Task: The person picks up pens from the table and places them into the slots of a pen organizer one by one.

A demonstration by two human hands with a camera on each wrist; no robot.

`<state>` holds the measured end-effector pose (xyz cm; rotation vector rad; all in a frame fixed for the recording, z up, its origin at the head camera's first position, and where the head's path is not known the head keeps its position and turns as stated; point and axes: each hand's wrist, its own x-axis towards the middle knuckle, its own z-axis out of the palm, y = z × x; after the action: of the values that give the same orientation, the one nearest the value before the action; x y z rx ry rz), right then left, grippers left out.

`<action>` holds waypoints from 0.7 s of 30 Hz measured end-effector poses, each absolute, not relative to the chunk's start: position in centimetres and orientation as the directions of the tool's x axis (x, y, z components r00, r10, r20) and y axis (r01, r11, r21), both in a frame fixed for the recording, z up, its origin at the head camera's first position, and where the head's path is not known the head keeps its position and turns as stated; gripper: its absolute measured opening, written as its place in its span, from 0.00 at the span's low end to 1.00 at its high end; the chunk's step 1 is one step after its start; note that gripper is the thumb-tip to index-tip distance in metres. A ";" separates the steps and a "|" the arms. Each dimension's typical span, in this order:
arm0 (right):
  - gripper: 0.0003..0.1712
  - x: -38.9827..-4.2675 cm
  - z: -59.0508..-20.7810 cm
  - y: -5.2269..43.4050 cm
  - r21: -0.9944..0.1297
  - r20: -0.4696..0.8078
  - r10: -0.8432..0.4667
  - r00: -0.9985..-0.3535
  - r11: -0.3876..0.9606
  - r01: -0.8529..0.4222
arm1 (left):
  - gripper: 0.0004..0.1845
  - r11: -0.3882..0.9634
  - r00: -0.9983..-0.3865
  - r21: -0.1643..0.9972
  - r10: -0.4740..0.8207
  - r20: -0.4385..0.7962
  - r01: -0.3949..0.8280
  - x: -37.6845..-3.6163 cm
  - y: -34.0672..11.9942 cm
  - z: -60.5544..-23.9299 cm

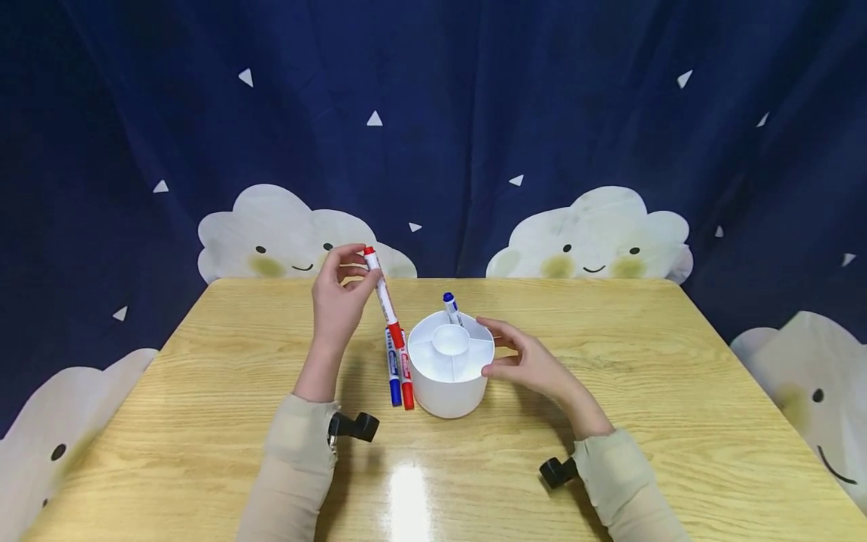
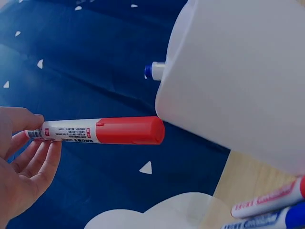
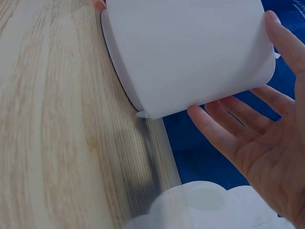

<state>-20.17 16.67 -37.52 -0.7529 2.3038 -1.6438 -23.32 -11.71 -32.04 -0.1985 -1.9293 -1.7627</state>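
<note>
Red marker (image 1: pixel 384 297), wooden table (image 1: pixel 609 361), navy curtain (image 1: pixel 433 143)

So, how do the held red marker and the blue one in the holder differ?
The red marker has red ends; the blue marker shows a blue one. The left hand holds the red marker aloft; the blue marker stands in the white holder. The red marker shows almost whole; the blue marker's lower part is hidden. Both have white barrels.

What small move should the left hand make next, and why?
Probably shift the red marker in the left hand rightward, over the white organizer: the marker hangs cap-down just left of it, the right hand holds the organizer, and a blue-capped marker already sits inside.
</note>
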 end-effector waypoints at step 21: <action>0.43 -21.6 -39.9 17.4 -0.931 0.132 -0.518 -0.845 0.229 -0.285 | 0.19 0.098 -0.829 0.859 -0.227 0.511 0.502 -21.1 -9.8 -30.3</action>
<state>-21.63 17.42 -39.88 -0.7633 2.2925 -1.6659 -21.15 -9.76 -30.31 -0.2685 -1.8499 -1.7855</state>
